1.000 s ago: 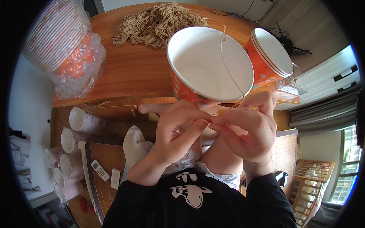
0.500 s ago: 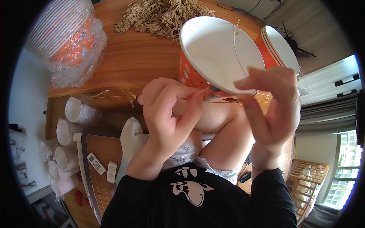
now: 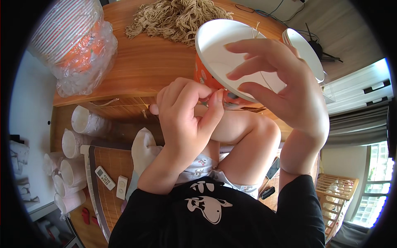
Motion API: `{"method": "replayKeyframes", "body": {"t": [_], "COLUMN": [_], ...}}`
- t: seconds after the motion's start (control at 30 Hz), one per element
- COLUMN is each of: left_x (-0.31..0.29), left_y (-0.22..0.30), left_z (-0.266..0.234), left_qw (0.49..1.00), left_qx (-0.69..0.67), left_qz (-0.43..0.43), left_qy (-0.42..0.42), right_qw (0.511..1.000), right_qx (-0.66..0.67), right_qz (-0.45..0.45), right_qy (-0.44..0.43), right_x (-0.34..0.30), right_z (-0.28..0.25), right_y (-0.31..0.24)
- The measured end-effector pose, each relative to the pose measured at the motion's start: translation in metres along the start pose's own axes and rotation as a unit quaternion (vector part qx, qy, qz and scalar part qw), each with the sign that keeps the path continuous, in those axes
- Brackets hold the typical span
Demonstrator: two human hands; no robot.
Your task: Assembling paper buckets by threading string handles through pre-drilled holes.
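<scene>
A large orange paper bucket (image 3: pixel 201 71) with a white inside stands tilted toward me at the table's front edge. A thin beige string (image 3: pixel 264 78) is knotted at its far rim and runs down inside; my right hand covers part of it. At the near rim, my left hand (image 3: pixel 182 109) pinches thumb and forefinger together. A tiny pale end, apparently of the string, shows at those fingertips. Over the bucket's mouth, my right hand (image 3: pixel 285 82) is open, fingers apart and curved, with nothing seen between them.
Beige strings (image 3: pixel 173 18) lie heaped at the table's back. Wrapped stacked buckets (image 3: pixel 78 45) stand at left, more white-lined buckets (image 3: pixel 304 51) at right. Below left are bagged white tubs (image 3: pixel 80 119) and two remotes (image 3: pixel 105 177). My bent leg is under the table edge.
My right hand has risen to the left over the bucket, and its fingers have spread from a near-pinch. My left hand stays by the near rim, pinching.
</scene>
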State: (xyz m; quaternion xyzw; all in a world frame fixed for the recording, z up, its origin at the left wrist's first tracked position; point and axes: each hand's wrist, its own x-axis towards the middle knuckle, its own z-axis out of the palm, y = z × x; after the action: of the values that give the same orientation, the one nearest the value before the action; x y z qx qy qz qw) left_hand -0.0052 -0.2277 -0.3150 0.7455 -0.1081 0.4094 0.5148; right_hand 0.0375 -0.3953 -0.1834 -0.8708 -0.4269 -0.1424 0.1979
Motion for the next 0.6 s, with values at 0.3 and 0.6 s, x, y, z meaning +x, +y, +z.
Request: {"method": "replayKeyframes", "body": {"t": [0.3,0.6], "left_x": [0.003,0.001], "left_y": [0.010,0.015], "left_z": [0.001,-0.003], "left_qw": [1.000,0.969], "left_qx": [0.000,-0.169], "left_qz": [-0.007,-0.157], "left_qy": [-0.014,-0.093], "right_qw": [0.994,0.987], "right_qx": [0.038,0.141], "right_qz": [-0.029,-0.038], "right_qy": [-0.102,-0.061], "right_x": [0.020,0.015], "right_z": [0.004,0.009], "right_y": [0.008,0.013]}}
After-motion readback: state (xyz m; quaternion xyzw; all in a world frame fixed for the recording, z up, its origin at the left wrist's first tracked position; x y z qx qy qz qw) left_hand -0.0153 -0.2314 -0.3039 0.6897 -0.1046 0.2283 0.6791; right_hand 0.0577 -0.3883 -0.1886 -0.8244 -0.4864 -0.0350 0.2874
